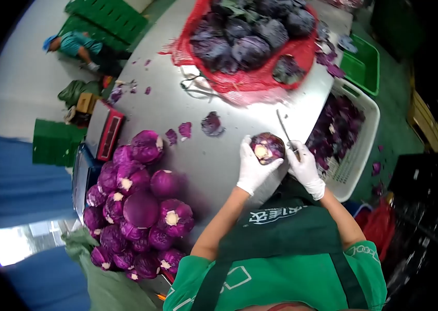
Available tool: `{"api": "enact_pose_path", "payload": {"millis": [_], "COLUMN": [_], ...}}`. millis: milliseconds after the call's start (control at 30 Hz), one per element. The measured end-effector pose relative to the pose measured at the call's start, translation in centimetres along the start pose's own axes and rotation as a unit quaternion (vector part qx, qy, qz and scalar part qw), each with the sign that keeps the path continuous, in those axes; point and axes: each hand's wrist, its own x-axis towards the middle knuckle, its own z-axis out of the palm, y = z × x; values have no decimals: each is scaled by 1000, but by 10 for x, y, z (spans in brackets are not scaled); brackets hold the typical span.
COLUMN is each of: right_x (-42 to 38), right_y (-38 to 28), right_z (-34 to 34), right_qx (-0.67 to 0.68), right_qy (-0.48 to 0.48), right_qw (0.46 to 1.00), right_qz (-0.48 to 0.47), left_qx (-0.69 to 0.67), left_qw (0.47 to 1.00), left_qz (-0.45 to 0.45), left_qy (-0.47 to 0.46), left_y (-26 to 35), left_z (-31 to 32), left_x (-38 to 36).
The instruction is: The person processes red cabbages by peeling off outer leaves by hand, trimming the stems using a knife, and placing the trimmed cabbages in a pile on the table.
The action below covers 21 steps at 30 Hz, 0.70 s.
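In the head view, my gloved left hand [253, 168] is wrapped round a red cabbage [269, 145], whose pale cut stem faces up toward me. Close on its right, my gloved right hand [305, 167] grips a knife [283, 124], its thin dark blade pointing away from me. The handle is mostly hidden by the fingers. On the left of the metal table [216, 192] lies a heap of trimmed, glossy red cabbages [141, 209]. Beyond my hands, a red mesh sack [245, 85] holds several untrimmed, duller cabbages [250, 51].
A white crate [368, 142] of purple leaves [335, 124] stands right of the table, with a green crate [364, 65] behind it. Loose leaves [212, 124] lie on the tabletop. A red-framed scale [110, 136] is at the left edge. A person [76, 45] is by green crates [107, 18].
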Motion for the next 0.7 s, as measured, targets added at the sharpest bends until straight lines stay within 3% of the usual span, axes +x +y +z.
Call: {"api": "enact_pose_path", "payload": {"millis": [67, 200, 333, 433, 600, 667, 700], "right_x": [-14, -12, -17, -26, -24, -21, -20], "right_y": [12, 6, -5, -12, -25, -20, -13], "right_z": [7, 3, -3, -5, -10, -9, -7], "right_qx": [-33, 5, -43, -133, -140, -139, -73], "right_qy": [17, -32, -29, -102, -136, -145, -115], "right_qw": [999, 997, 999, 985, 979, 977, 987], "right_qz": [-19, 70, 16, 28, 65, 69, 87], "left_qx": [63, 114, 108, 128, 138, 79, 79], "left_qw": [997, 984, 988, 982, 983, 994, 994], "left_qz": [46, 130, 99, 137, 122, 76, 69], "left_qy": [-9, -47, -57, -13, -11, -29, -35], "left_y": [8, -5, 5, 10, 10, 15, 18], "left_z": [-2, -7, -6, 1, 5, 6, 5], "left_x": [-1, 3, 6, 5, 6, 6, 6]}}
